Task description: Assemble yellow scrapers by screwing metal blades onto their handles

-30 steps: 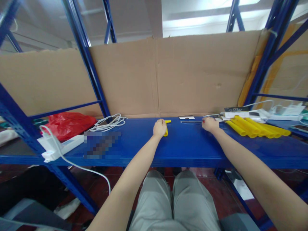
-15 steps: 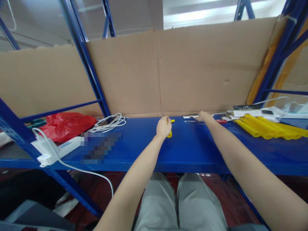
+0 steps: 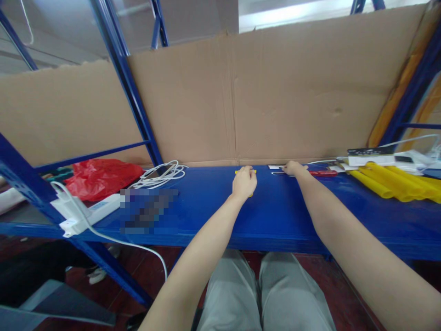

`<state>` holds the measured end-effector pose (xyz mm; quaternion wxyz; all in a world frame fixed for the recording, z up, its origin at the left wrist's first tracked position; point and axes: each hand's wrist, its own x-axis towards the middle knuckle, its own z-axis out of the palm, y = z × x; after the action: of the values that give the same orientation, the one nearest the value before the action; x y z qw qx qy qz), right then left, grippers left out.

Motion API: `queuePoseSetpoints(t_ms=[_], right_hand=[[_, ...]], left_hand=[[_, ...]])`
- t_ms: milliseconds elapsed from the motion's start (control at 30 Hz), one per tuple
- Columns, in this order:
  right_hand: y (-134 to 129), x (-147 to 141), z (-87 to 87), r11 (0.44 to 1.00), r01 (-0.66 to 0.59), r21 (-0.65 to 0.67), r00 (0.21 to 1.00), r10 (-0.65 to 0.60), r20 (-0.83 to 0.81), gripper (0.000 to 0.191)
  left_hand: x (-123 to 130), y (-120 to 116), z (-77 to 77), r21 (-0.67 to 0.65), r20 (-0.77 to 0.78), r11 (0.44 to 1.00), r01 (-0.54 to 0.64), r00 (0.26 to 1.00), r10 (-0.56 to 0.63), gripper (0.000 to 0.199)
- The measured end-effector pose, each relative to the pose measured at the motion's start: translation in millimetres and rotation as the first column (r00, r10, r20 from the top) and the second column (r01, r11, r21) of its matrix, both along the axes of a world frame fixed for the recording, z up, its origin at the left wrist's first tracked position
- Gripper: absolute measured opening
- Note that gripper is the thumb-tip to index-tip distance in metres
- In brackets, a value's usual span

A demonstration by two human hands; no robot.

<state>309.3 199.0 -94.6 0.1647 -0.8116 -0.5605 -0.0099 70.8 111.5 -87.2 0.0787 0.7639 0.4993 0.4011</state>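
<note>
My left hand [image 3: 244, 183] is closed over a yellow piece [image 3: 251, 195] on the blue shelf [image 3: 206, 207]. The back of the hand hides most of it; only yellow edges show beside the fingers. Further right, my right hand [image 3: 294, 168] reaches to the back of the shelf with its fingers curled downward. Whatever is in those fingers is hidden. A thin metal shaft [image 3: 276, 173] and a small white-and-dark flat piece [image 3: 274, 167] lie just left of it. On its other side is a red handle [image 3: 324, 174], perhaps of a screwdriver.
Several yellow tubes [image 3: 396, 181] lie at the right beside a black-and-white box [image 3: 370, 157]. At the left are a red plastic bag [image 3: 103, 178], coiled white cable [image 3: 163, 174] and a white power strip [image 3: 103, 210]. Cardboard [image 3: 193, 110] stands along the back.
My left hand has turned and now covers more of the yellow piece. My right hand stays at the same tools. The whole view has shifted slightly.
</note>
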Motion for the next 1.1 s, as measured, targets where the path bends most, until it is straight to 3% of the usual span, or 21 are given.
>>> queuePoseSetpoints(t_ms=[100,333,467,533,667,833,900,1033,1100], right_hand=[[-1.9,-3.0,3.0,0.994,0.067,-0.084,0.997,-0.070,-0.033,0.031],[-11.5,-8.4,7.4,0.984,0.174,0.031,0.984,-0.173,-0.032,0.035],[-14.2,-3.4,9.0,0.967,0.179,0.183,0.971,-0.145,-0.188,0.034],[-15.6,0.0,11.3,0.928,0.187,0.321,0.950,-0.088,-0.299,0.033],[-20.0,3.6,17.3,0.773,0.224,0.594,0.896,0.077,-0.438,0.030],[-26.0,-3.8,22.0,0.647,0.297,0.702,0.824,0.198,-0.532,0.041],[-28.1,-11.4,22.1,0.631,0.297,0.717,0.771,0.284,-0.569,0.046],[-37.1,-30.3,20.5,0.667,0.250,0.702,0.595,0.466,-0.655,0.057],[-45.1,-37.7,19.9,0.668,0.232,0.707,0.556,0.505,-0.660,0.062]], left_hand=[[-0.2,-0.2,-0.7,0.009,0.009,1.000,-0.005,1.000,0.005,0.030],[-2.4,1.6,0.3,0.008,0.033,1.000,-0.008,0.999,0.007,0.029],[-5.0,2.7,1.7,0.005,0.044,1.000,-0.018,0.999,0.018,0.029],[-5.6,3.3,1.0,0.002,0.044,1.000,-0.026,0.999,0.026,0.029],[-5.6,5.8,-1.9,-0.032,0.013,0.999,-0.040,0.999,0.041,0.029],[-8.4,8.5,-2.6,-0.036,0.035,0.999,-0.037,0.999,0.039,0.029],[-10.3,8.8,-2.2,-0.039,0.054,0.999,-0.039,0.998,0.041,0.029],[-12.7,8.5,-1.6,-0.036,0.082,0.999,-0.030,0.996,0.033,0.028],[-13.0,8.3,-1.4,-0.028,0.087,0.999,-0.020,0.996,0.022,0.028]])
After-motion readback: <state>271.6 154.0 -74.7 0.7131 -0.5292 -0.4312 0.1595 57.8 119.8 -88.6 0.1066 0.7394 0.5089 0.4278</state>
